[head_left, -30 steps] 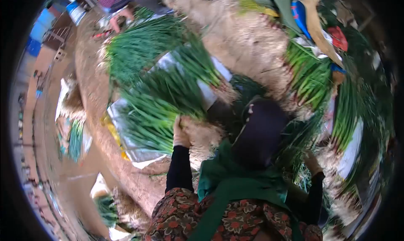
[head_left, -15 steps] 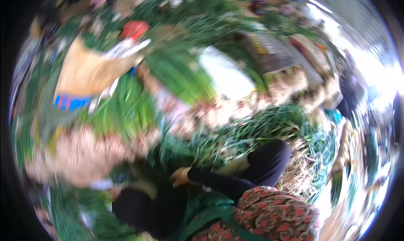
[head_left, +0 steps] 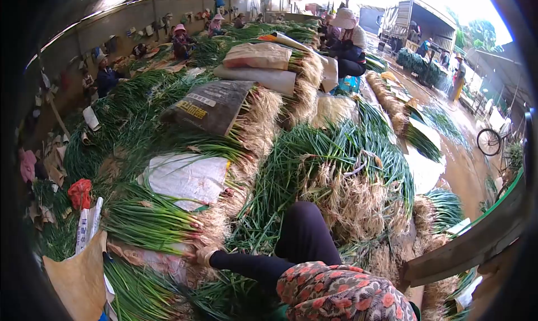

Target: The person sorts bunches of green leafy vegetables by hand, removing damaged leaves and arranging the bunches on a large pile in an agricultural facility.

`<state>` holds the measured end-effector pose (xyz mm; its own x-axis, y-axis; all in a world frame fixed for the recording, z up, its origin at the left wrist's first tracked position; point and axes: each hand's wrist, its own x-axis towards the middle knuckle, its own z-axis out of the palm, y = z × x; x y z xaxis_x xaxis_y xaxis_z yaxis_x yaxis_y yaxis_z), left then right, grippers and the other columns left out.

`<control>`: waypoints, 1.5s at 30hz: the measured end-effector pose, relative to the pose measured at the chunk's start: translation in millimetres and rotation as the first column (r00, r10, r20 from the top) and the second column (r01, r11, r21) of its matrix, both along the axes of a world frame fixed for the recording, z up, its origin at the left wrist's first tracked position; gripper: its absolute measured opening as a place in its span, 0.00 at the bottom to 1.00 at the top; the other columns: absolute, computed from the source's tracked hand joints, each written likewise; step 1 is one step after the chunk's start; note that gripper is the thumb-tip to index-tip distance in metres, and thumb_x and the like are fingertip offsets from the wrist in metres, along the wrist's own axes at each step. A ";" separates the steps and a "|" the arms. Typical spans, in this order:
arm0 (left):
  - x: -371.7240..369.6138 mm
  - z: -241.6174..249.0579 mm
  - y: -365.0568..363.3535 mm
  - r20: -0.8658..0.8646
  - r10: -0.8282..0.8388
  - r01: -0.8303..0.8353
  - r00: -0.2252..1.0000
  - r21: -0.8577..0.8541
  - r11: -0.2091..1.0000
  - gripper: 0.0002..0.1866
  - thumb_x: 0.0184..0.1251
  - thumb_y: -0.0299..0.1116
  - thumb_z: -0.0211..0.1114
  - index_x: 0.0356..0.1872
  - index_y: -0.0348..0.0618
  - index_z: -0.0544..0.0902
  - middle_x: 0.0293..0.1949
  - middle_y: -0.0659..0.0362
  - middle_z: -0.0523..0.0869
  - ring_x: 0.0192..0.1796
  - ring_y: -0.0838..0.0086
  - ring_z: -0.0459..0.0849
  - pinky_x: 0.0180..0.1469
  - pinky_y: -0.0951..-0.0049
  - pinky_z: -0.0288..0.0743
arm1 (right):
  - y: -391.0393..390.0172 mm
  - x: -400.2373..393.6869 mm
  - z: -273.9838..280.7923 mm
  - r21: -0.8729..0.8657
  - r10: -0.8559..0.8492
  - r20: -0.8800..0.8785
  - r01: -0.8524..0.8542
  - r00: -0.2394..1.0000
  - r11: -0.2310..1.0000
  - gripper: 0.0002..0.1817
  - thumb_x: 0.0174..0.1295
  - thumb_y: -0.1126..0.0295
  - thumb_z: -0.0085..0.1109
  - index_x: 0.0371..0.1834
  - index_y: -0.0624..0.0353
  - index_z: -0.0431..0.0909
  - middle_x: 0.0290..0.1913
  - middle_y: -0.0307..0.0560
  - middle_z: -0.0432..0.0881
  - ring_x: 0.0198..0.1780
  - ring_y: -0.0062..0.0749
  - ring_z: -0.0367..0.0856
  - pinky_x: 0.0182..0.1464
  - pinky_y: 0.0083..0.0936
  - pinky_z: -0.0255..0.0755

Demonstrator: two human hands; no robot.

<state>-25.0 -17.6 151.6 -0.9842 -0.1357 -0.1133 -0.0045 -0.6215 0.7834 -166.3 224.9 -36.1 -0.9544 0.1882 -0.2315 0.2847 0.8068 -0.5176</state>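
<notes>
Head camera: at far left, a tan sheet [head_left: 78, 279] stands near a red plastic bag [head_left: 79, 193]. Beside them, green onions [head_left: 148, 223] lie in a row, leaves to the left, pale roots to the right, partly covered by a white sack [head_left: 188, 178]. The wearer's right hand [head_left: 205, 256] is at the root ends of a near bunch, fingers partly hidden; how far they close, or on what, cannot be told. Right of a bent, dark-clad knee [head_left: 307, 231], a heap [head_left: 358, 195] shows tangled roots; a truck [head_left: 419, 19] stands beyond.
</notes>
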 end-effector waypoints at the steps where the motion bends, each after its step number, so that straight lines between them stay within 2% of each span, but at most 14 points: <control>1: -1.8 -8.0 6.9 0.034 -0.071 0.068 0.997 0.072 0.995 0.26 0.73 0.35 0.37 0.70 0.47 0.48 0.71 0.57 0.52 0.71 0.59 0.51 0.71 0.52 0.40 | -5.5 -4.8 -32.5 0.038 0.141 -0.093 -0.138 0.986 0.990 0.09 0.56 0.64 0.52 0.30 0.52 0.82 0.32 0.47 0.84 0.37 0.38 0.84 0.38 0.36 0.75; 11: -12.0 -155.5 54.6 0.411 -0.449 0.329 0.793 0.332 0.884 0.20 0.67 0.41 0.49 0.56 0.42 0.70 0.49 0.58 0.73 0.50 0.69 0.71 0.54 0.67 0.65 | -38.8 111.0 54.7 0.199 0.644 -0.045 -0.625 0.764 0.755 0.15 0.56 0.67 0.50 0.46 0.60 0.73 0.27 0.46 0.80 0.24 0.41 0.81 0.21 0.37 0.71; 12: -13.5 -164.0 55.2 0.426 -0.438 0.297 0.792 0.357 0.885 0.18 0.67 0.40 0.51 0.54 0.42 0.71 0.44 0.60 0.73 0.46 0.71 0.70 0.50 0.69 0.66 | -53.1 128.8 20.6 0.125 0.633 -0.431 -0.652 0.643 0.748 0.15 0.58 0.67 0.47 0.46 0.62 0.73 0.31 0.50 0.79 0.22 0.40 0.80 0.15 0.36 0.67; 13: -14.0 -173.5 52.9 0.438 -0.425 0.269 0.792 0.374 0.887 0.17 0.66 0.38 0.53 0.52 0.42 0.73 0.40 0.61 0.73 0.42 0.73 0.70 0.45 0.71 0.66 | -66.5 154.3 35.7 0.793 0.769 -0.268 -0.320 0.581 0.518 0.16 0.61 0.65 0.44 0.46 0.62 0.72 0.35 0.51 0.78 0.25 0.36 0.80 0.17 0.34 0.69; 15: -7.7 -188.7 44.8 0.465 -0.375 0.190 0.802 0.396 0.898 0.13 0.64 0.35 0.57 0.47 0.41 0.77 0.31 0.64 0.72 0.33 0.78 0.70 0.37 0.74 0.67 | -56.7 164.1 35.6 0.284 0.827 0.060 -0.804 0.559 0.523 0.22 0.63 0.57 0.46 0.52 0.62 0.71 0.38 0.51 0.81 0.34 0.34 0.80 0.33 0.30 0.73; 16: -2.5 -191.4 42.2 0.478 -0.345 0.155 0.808 0.392 0.907 0.11 0.64 0.33 0.59 0.44 0.41 0.79 0.26 0.66 0.72 0.29 0.80 0.70 0.33 0.76 0.68 | -33.8 141.7 68.0 -0.278 0.869 0.236 -0.826 0.436 0.490 0.28 0.62 0.51 0.51 0.56 0.63 0.70 0.39 0.52 0.82 0.40 0.35 0.80 0.41 0.32 0.74; 18: 0.0 -176.5 43.8 0.496 -0.310 0.165 0.811 0.314 0.935 0.10 0.65 0.34 0.59 0.42 0.41 0.81 0.22 0.67 0.72 0.23 0.82 0.69 0.27 0.79 0.67 | 1.2 133.0 36.1 -0.513 0.753 0.263 -0.573 0.603 0.639 0.32 0.59 0.44 0.56 0.55 0.60 0.73 0.48 0.51 0.81 0.52 0.36 0.78 0.54 0.32 0.69; 22: 15.7 -159.5 59.9 0.473 -0.367 0.212 0.801 0.349 0.913 0.14 0.72 0.40 0.49 0.38 0.39 0.77 0.22 0.61 0.78 0.19 0.78 0.72 0.21 0.77 0.66 | -7.2 109.5 -12.5 -0.735 0.511 -0.079 -0.396 0.856 0.551 0.36 0.60 0.42 0.53 0.61 0.61 0.68 0.51 0.46 0.78 0.51 0.30 0.75 0.54 0.27 0.68; 24: 20.2 -170.2 68.3 0.488 -0.392 0.283 0.780 0.284 0.916 0.14 0.72 0.40 0.49 0.38 0.39 0.76 0.22 0.58 0.80 0.18 0.75 0.74 0.20 0.75 0.67 | -44.5 104.3 30.2 -0.902 0.353 0.296 0.138 0.888 0.409 0.37 0.60 0.43 0.55 0.62 0.63 0.66 0.52 0.47 0.76 0.48 0.28 0.72 0.50 0.25 0.68; 27: 26.9 -150.0 68.7 0.546 -0.343 0.291 0.764 0.183 0.939 0.14 0.72 0.42 0.50 0.37 0.42 0.75 0.23 0.62 0.79 0.20 0.77 0.73 0.22 0.77 0.67 | -76.0 74.3 3.6 -0.719 0.183 0.415 0.198 0.891 0.666 0.29 0.61 0.48 0.57 0.57 0.58 0.73 0.41 0.42 0.81 0.39 0.23 0.76 0.43 0.22 0.72; 28: 27.0 -146.5 66.1 0.573 -0.303 0.268 0.761 0.148 0.952 0.14 0.72 0.42 0.50 0.38 0.42 0.75 0.23 0.62 0.79 0.20 0.78 0.73 0.22 0.77 0.66 | -82.9 74.4 -26.9 -0.948 0.071 0.228 0.205 0.971 0.245 0.20 0.63 0.53 0.56 0.49 0.56 0.76 0.37 0.40 0.80 0.35 0.22 0.76 0.37 0.23 0.73; 32: 24.1 -158.3 54.4 0.410 -0.363 0.237 0.837 0.326 0.915 0.18 0.71 0.44 0.50 0.45 0.38 0.78 0.19 0.66 0.75 0.18 0.79 0.69 0.20 0.78 0.62 | -62.2 90.6 -17.0 -0.842 0.030 0.480 0.470 0.877 -0.266 0.10 0.65 0.60 0.53 0.41 0.54 0.75 0.24 0.31 0.68 0.24 0.21 0.66 0.27 0.20 0.65; 42: 23.8 -145.7 59.7 0.525 -0.311 0.196 0.792 0.264 0.944 0.18 0.73 0.44 0.47 0.44 0.41 0.78 0.19 0.69 0.70 0.19 0.84 0.65 0.21 0.82 0.58 | -54.6 70.1 3.4 -0.877 0.214 0.321 0.203 0.923 0.436 0.09 0.65 0.61 0.53 0.32 0.52 0.74 0.17 0.29 0.69 0.13 0.15 0.62 0.15 0.15 0.57; 45: 23.0 -171.2 49.1 0.268 -0.476 0.294 0.838 0.513 0.807 0.16 0.74 0.42 0.45 0.43 0.41 0.76 0.15 0.71 0.61 0.15 0.85 0.60 0.18 0.82 0.52 | -30.5 96.7 -64.6 -0.155 0.677 -0.164 -0.697 0.717 0.701 0.08 0.61 0.69 0.53 0.41 0.57 0.77 0.34 0.43 0.79 0.34 0.26 0.77 0.37 0.22 0.72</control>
